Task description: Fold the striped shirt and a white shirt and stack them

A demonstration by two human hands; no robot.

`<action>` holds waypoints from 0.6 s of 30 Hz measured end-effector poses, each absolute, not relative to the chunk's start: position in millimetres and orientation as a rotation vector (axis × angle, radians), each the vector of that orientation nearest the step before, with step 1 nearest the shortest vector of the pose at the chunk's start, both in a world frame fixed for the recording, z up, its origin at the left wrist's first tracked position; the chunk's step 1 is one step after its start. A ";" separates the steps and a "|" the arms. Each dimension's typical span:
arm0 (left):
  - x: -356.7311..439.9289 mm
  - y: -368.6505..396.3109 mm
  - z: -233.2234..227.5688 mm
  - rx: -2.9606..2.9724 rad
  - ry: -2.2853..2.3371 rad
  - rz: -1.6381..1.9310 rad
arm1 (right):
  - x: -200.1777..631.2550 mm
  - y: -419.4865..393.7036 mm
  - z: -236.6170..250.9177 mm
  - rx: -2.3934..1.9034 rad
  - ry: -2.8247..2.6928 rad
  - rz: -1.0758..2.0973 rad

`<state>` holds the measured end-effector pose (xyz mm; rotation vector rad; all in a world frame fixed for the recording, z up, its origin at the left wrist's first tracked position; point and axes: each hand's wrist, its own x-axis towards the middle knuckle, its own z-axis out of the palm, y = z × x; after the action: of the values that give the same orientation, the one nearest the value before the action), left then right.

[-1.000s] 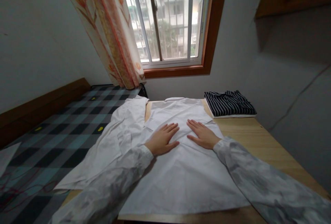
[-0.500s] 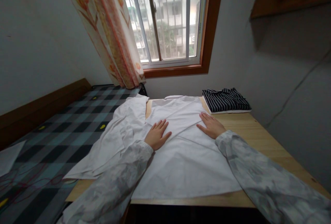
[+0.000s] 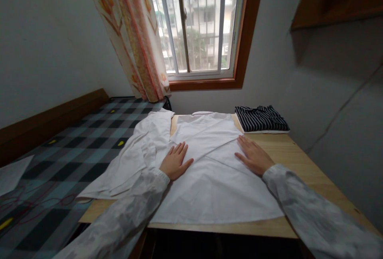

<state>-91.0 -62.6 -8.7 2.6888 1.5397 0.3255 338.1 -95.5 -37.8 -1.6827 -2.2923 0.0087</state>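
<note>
A white shirt (image 3: pixel 209 195) lies spread on the wooden table (image 3: pixel 287 151), its collar toward the window and its hem near the front edge. Creases run across its middle. My left hand (image 3: pixel 176 161) rests flat on the shirt's left side, fingers spread. On the right side edge of the shirt my right hand (image 3: pixel 253 155) lies flat too, thumb apart from the fingers. Neither hand grips any cloth. Beside my left hand, more crumpled white cloth (image 3: pixel 131 159) hangs over the table's left edge toward the bed; whether it joins the shirt I cannot tell.
A folded black-and-white striped garment (image 3: pixel 260 118) sits at the table's back right corner on something white. Left of the table is a bed with a checked sheet (image 3: pixel 89 147), a paper (image 3: pixel 13 175) and thin red cords (image 3: pixel 36 201). A curtain (image 3: pixel 131 43) hangs beside the window (image 3: pixel 200 23).
My hands have moved apart and slightly toward me, left hand leftward and right hand rightward, staying flat on the shirt. The shirt's middle looks a little smoother. The view has shifted slightly.
</note>
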 end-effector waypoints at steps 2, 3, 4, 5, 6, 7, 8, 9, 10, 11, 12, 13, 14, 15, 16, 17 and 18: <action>-95.1 -69.5 -10.4 2.702 1.513 0.344 | 328.8 -110.7 -40.0 -1.593 -2.355 0.017; -95.8 -71.0 -10.4 2.701 1.512 0.342 | 324.9 -115.3 -41.5 -1.580 -2.374 0.033; -95.6 -71.1 -9.9 2.696 1.518 0.338 | 321.9 -117.4 -42.8 -1.584 -2.382 0.052; -94.6 -69.9 -8.9 2.691 1.525 0.333 | 319.9 -117.2 -43.7 -1.598 -2.382 0.069; -93.1 -67.6 -7.7 2.687 1.533 0.331 | 318.8 -114.8 -44.1 -1.614 -2.377 0.083; -91.1 -64.4 -6.5 2.684 1.540 0.330 | 318.5 -110.7 -44.0 -1.627 -2.371 0.093; -89.0 -60.7 -5.4 2.681 1.545 0.330 | 318.8 -105.6 -43.5 -1.634 -2.369 0.100; -87.0 -56.8 -4.7 2.676 1.550 0.327 | 319.5 -100.1 -42.8 -1.639 -2.369 0.107; -85.2 -52.7 -4.2 2.669 1.557 0.324 | 320.4 -94.7 -42.2 -1.643 -2.370 0.113; -84.0 -48.8 -3.9 2.658 1.562 0.318 | 321.3 -90.0 -41.7 -1.646 -2.372 0.116; -83.5 -45.0 -3.8 2.645 1.563 0.310 | 322.1 -86.3 -41.5 -1.648 -2.372 0.118; -83.9 -41.4 -3.4 2.630 1.556 0.303 | 322.8 -83.6 -41.6 -1.646 -2.372 0.116; -85.6 -37.9 -2.5 2.612 1.547 0.302 | 323.3 -82.0 -42.0 -1.641 -2.372 0.113; -88.4 -34.6 -0.7 2.592 1.552 0.318 | 323.7 -81.3 -42.6 -1.631 -2.371 0.109; -92.5 -31.6 2.1 2.566 1.587 0.356 | 324.0 -81.3 -43.2 -1.619 -2.369 0.106; -97.5 -28.9 6.1 2.533 1.657 0.404 | 324.2 -81.7 -43.8 -1.607 -2.367 0.104; -103.2 -26.4 11.2 2.493 1.758 0.452 | 324.3 -82.4 -44.3 -1.599 -2.363 0.104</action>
<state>-103.2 -26.4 11.2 2.4931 1.7584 0.4520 324.3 -82.4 -44.3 -1.5994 -2.3627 0.1041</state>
